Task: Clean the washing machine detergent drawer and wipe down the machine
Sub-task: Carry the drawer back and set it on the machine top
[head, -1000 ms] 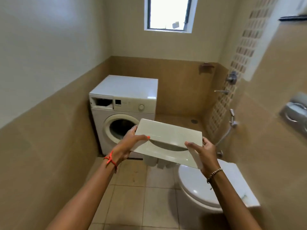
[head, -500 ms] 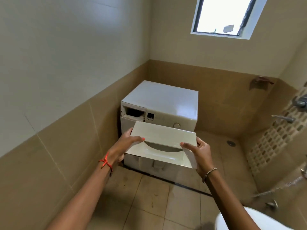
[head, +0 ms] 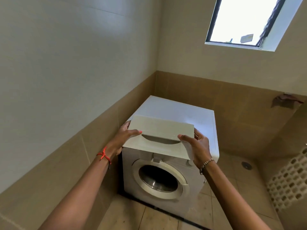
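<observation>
I hold the white detergent drawer (head: 159, 130) in both hands, its front panel with the curved handle recess facing me. My left hand (head: 123, 138) grips its left end, thumb across the front. My right hand (head: 197, 146) grips the right end. The drawer hangs in front of the upper front of the white front-loading washing machine (head: 174, 110) and hides its control panel and drawer slot. Below the drawer, the round door opening (head: 159, 178) shows the steel drum inside.
The machine stands in the corner against the tan-tiled left wall (head: 83, 146) and back wall. A window (head: 240, 20) is high on the back wall. A floor drain (head: 246, 165) and a patterned tile strip (head: 289, 183) lie to the right. Tiled floor (head: 141, 216) lies below.
I have come closer to the washing machine with the drawer held in both hands. The toilet has left the view, and the drawer now covers the machine's control panel and slot.
</observation>
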